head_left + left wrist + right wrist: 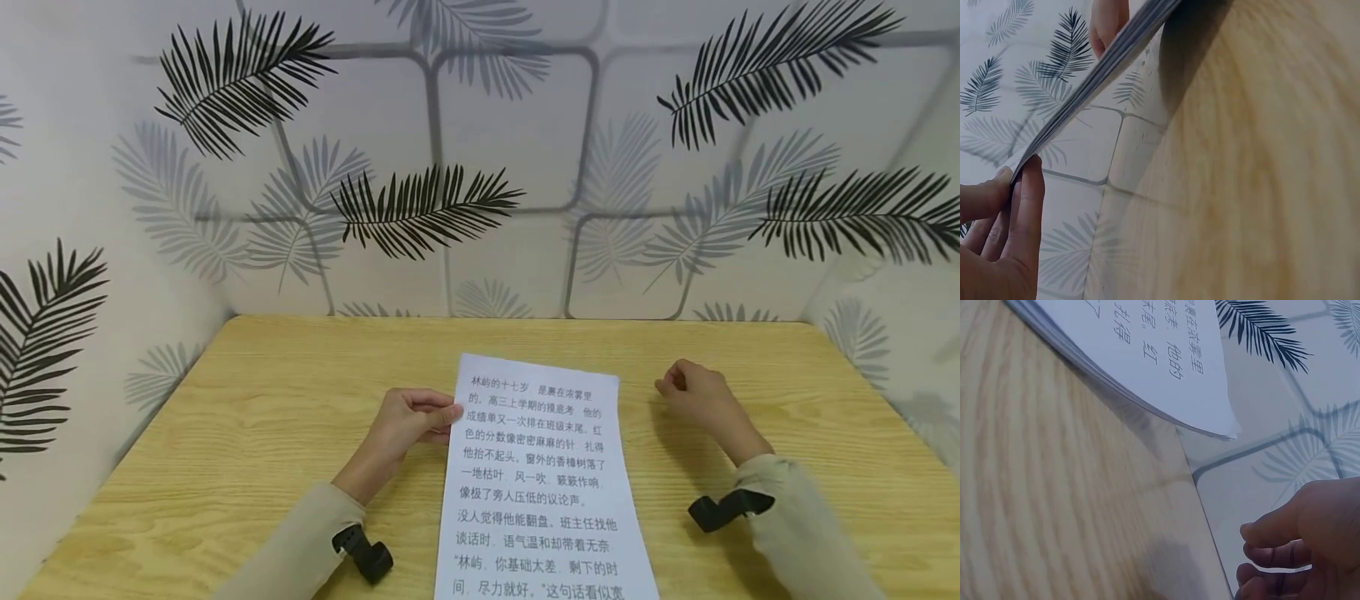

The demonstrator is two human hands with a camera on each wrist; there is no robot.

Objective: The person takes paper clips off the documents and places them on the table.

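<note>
Paper stack (540,483): white, printed | left grip (408,421) pinches edge | right grip (693,392) loosely curled, seemingly empty

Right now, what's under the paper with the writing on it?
The paper is lifted off the wooden table, so bare wood shows beneath it. The left hand pinches its left edge; the right hand stays apart. The underside's face is hidden.

One paper stack (538,475) — two hands (one table (225,433)).
</note>
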